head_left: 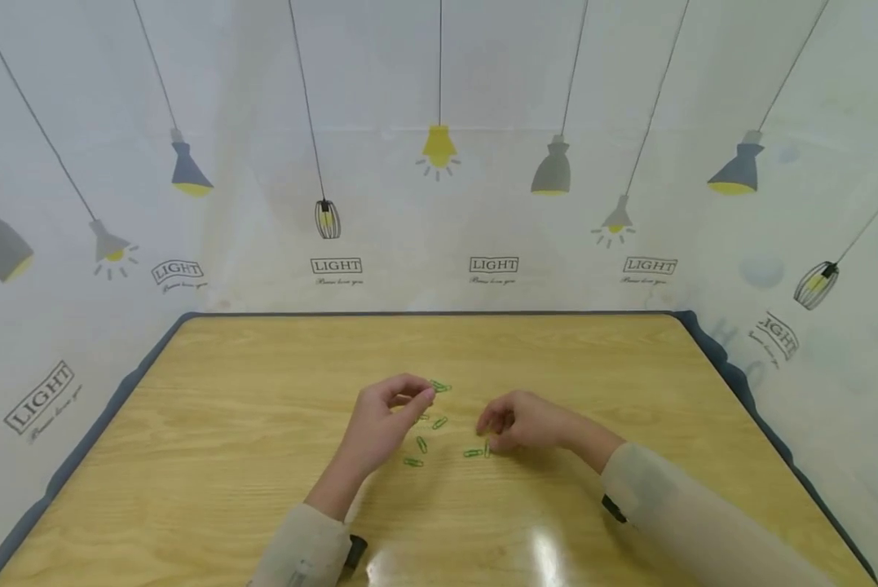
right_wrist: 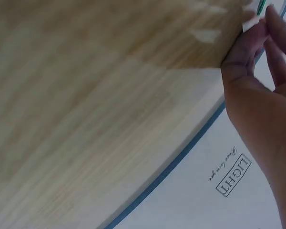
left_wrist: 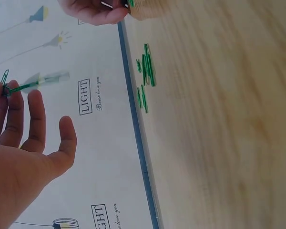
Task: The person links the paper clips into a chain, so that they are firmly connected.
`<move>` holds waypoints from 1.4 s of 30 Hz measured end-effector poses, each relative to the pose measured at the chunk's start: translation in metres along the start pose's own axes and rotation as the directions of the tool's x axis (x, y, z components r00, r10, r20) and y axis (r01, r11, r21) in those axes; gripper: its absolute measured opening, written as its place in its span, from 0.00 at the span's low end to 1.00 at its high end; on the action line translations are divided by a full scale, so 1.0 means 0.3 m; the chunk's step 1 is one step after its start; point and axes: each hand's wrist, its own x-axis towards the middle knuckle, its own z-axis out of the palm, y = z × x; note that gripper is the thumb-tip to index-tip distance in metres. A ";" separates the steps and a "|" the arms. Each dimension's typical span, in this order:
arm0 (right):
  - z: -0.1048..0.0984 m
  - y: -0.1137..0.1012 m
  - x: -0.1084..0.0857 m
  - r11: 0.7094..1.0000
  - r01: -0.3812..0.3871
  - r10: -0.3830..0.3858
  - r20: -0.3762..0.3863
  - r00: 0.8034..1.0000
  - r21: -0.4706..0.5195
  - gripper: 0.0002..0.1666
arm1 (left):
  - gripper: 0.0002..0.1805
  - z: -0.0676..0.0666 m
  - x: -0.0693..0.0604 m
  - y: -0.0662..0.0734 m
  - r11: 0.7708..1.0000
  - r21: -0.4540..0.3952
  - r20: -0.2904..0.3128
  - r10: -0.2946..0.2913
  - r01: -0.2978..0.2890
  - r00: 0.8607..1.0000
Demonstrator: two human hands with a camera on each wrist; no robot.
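Observation:
My left hand (head_left: 383, 424) is raised over the table and pinches green paper clips (head_left: 440, 386) between thumb and fingertip. In the left wrist view, two of these held clips (left_wrist: 23, 88) point different ways and seem joined, while the other fingers are spread. The right hand (head_left: 530, 422) is low over the table, fingers bent. One green paper clip (head_left: 487, 450) is right at its thumb tip; whether it is pinched is unclear. The right wrist view catches only a bit of green clip (right_wrist: 261, 7) beside the fingertips.
Several loose green paper clips (head_left: 439, 423) lie scattered between the hands on the wooden table (head_left: 262, 375). Behind the table's dark edge stands a pale wall covering (head_left: 409, 228) printed with lamps. Each sleeve has a dark strap (head_left: 613, 509) at the wrist.

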 end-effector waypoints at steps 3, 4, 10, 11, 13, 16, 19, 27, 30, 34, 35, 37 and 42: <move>-0.011 0.001 0.004 1.000 -0.026 0.026 0.043 0.999 0.013 0.10 | 0.08 -0.002 -0.003 0.003 1.000 0.002 -0.005 0.001 -0.001 1.000; -0.014 0.000 0.006 0.999 -0.033 0.032 0.057 0.998 0.017 0.10 | 0.07 -0.003 -0.005 0.004 1.000 0.005 -0.010 0.002 -0.002 1.000; -0.010 0.003 0.017 0.998 -0.031 0.027 0.084 0.996 0.045 0.10 | 0.07 -0.005 -0.011 0.010 1.000 0.007 -0.015 -0.006 0.006 1.000; -0.007 0.005 0.017 0.998 -0.032 0.028 0.078 0.997 0.048 0.10 | 0.08 -0.004 -0.010 0.009 1.000 0.008 -0.007 -0.001 0.001 1.000; 0.001 0.009 0.014 0.998 -0.033 0.030 0.061 0.998 0.055 0.10 | 0.08 -0.003 -0.007 0.006 1.000 0.014 0.007 0.004 -0.004 1.000; 0.016 0.016 0.008 0.996 -0.040 0.036 0.054 0.998 0.074 0.09 | 0.08 -0.006 -0.005 0.001 1.000 0.028 0.016 0.008 -0.008 1.000; 0.028 0.022 0.004 0.994 -0.046 0.041 0.057 0.998 0.099 0.08 | 0.07 -0.014 -0.008 -0.003 0.999 0.039 0.013 0.002 -0.003 1.000; 0.027 0.023 -0.008 0.996 -0.033 0.029 0.043 0.999 0.083 0.06 | 0.09 -0.034 -0.007 -0.002 0.999 0.037 -0.003 -0.004 0.004 1.000; 0.021 0.020 -0.009 0.997 -0.027 0.024 0.042 0.999 0.077 0.06 | 0.09 -0.037 -0.002 -0.001 0.999 0.041 -0.002 -0.007 0.007 1.000; 0.009 0.018 -0.006 0.997 -0.022 0.019 0.038 0.999 0.075 0.05 | 0.10 -0.042 0.006 0.002 0.999 0.041 0.003 -0.007 0.007 1.000; 0.006 0.017 -0.004 0.996 -0.027 0.024 0.038 0.999 0.081 0.04 | 0.10 -0.044 0.007 0.002 0.999 0.038 0.004 -0.009 0.009 1.000; -0.003 0.017 0.002 0.994 -0.046 0.042 0.038 0.998 0.101 0.05 | 0.10 -0.049 0.008 0.005 0.999 0.028 0.002 -0.020 0.020 1.000; -0.032 0.008 0.014 0.985 -0.094 0.086 0.058 0.995 0.145 0.05 | 0.10 -0.058 0.009 0.009 0.999 0.019 -0.001 -0.040 0.040 0.999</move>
